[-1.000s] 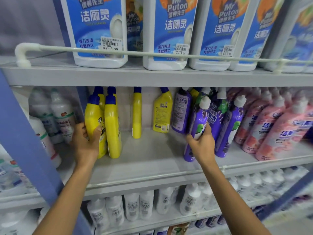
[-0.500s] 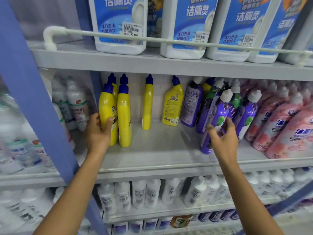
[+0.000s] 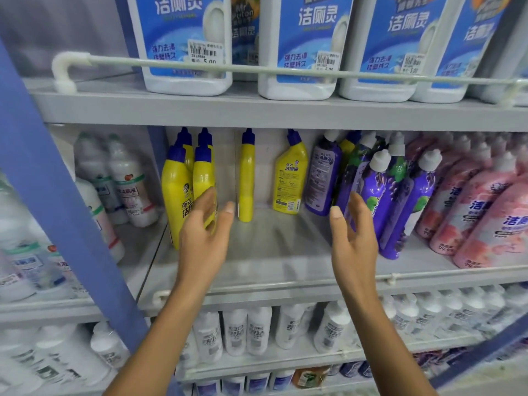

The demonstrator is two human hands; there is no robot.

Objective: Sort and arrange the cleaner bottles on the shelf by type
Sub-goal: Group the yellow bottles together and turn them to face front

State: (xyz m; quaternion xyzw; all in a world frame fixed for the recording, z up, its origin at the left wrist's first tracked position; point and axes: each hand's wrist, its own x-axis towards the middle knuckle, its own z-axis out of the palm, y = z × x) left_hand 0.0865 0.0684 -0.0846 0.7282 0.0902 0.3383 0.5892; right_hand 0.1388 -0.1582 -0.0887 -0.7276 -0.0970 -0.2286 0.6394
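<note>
On the middle shelf (image 3: 271,252) stood six yellow bottles (image 3: 174,195) at left, five purple bottles (image 3: 380,195) beside, pink bottles (image 3: 485,210) rightmost. Left hand (image 3: 204,238) and right hand (image 3: 354,241) hovered between groups, fingers (image 3: 210,201) loosely spread, holding nothing.

views: one, head-worn, wide-angle
facing: forward, slightly down onto middle shelf (image 3: 280,252)
range: close; left hand (image 3: 204,238) and right hand (image 3: 354,241) enter from bottom centre
edges: upper shelf (image 3: 200,110) at top, blue upright (image 3: 57,210) left
</note>
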